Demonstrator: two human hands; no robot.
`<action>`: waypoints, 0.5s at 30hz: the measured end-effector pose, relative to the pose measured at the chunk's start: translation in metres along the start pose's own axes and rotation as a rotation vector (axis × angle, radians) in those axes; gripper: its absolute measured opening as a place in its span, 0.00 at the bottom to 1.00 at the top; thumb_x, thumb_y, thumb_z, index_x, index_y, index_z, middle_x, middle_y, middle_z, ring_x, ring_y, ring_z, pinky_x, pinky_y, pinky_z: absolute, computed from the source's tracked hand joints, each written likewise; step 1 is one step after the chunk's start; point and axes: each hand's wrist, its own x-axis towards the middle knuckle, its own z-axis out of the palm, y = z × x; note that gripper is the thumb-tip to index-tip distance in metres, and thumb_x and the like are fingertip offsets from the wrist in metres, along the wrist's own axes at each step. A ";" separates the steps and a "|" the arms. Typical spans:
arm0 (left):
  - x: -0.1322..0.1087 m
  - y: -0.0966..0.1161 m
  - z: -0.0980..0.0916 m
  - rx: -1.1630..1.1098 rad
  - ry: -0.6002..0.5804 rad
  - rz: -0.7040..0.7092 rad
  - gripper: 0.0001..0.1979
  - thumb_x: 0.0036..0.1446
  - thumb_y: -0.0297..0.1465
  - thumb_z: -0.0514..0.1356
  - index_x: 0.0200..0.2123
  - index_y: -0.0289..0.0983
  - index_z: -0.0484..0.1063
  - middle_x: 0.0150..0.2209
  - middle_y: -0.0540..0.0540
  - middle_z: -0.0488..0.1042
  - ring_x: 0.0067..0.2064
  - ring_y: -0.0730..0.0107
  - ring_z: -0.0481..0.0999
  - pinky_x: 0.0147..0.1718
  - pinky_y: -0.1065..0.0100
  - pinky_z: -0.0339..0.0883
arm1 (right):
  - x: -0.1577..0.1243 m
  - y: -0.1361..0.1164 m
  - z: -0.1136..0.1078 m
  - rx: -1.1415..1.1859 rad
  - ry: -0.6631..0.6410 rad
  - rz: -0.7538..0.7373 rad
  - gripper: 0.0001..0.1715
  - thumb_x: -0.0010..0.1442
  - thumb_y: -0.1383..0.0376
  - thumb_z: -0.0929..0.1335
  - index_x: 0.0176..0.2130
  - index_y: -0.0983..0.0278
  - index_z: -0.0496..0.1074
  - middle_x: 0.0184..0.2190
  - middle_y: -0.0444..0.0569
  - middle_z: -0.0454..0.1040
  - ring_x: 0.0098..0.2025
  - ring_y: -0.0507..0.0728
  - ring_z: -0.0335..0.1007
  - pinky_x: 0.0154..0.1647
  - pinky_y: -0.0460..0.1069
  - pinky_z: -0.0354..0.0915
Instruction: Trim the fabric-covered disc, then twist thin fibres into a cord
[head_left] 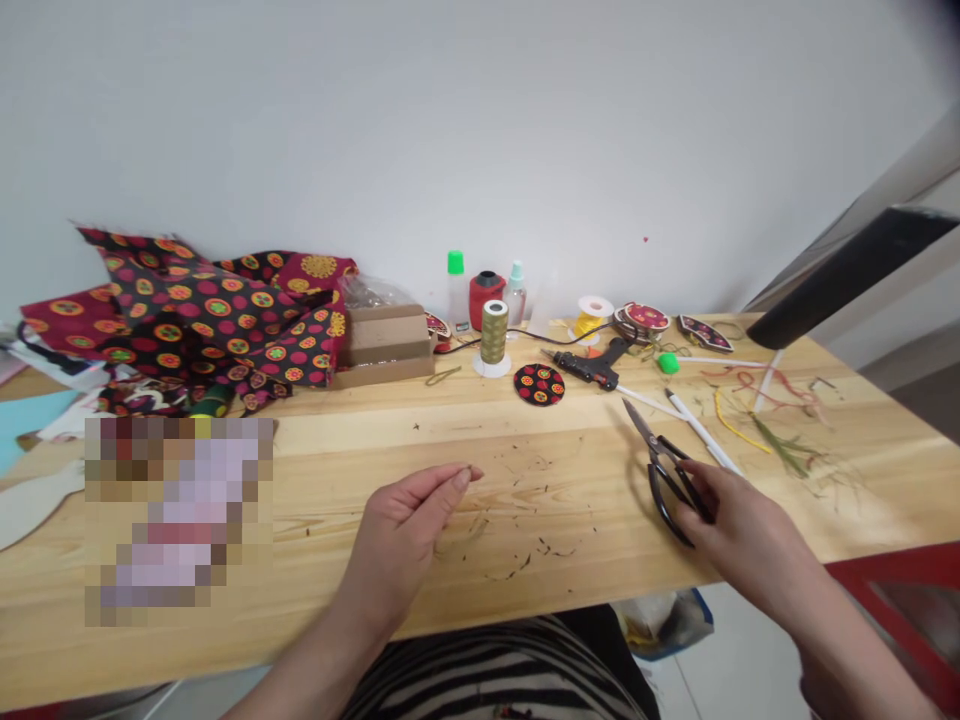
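My left hand hovers just over the wooden table, thumb and forefinger pinched together on something too small to make out. My right hand rests at the table's right front, fingers curled on the black handles of a pair of scissors whose blades point up and to the left. Fine thread scraps lie on the wood between the two hands.
Behind are a black glue gun, a round patterned fabric disc, a gold thread spool, bottles, a yellow ribbon spool, cardboard boxes and patterned fabric at left. White sticks and coloured cords lie at right.
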 end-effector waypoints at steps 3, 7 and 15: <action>0.000 0.003 0.000 0.014 -0.006 0.012 0.11 0.44 0.37 0.64 0.30 0.38 0.81 0.16 0.54 0.67 0.19 0.78 0.55 0.21 0.73 0.55 | -0.013 -0.016 -0.004 0.391 -0.015 -0.211 0.17 0.53 0.63 0.63 0.44 0.64 0.63 0.35 0.51 0.71 0.35 0.57 0.70 0.37 0.50 0.65; 0.000 0.004 0.001 0.008 -0.016 0.016 0.12 0.46 0.38 0.63 0.31 0.37 0.80 0.12 0.56 0.59 0.18 0.77 0.53 0.20 0.73 0.53 | -0.035 -0.053 -0.006 0.722 -0.237 -0.368 0.16 0.55 0.66 0.64 0.45 0.61 0.63 0.35 0.46 0.70 0.39 0.54 0.68 0.39 0.46 0.64; 0.003 0.005 -0.002 0.020 -0.017 0.074 0.13 0.47 0.39 0.62 0.32 0.36 0.80 0.13 0.56 0.57 0.18 0.78 0.52 0.18 0.73 0.51 | -0.049 -0.097 -0.005 0.712 -0.520 -0.326 0.14 0.36 0.69 0.73 0.29 0.64 0.72 0.25 0.42 0.71 0.32 0.55 0.66 0.27 0.43 0.61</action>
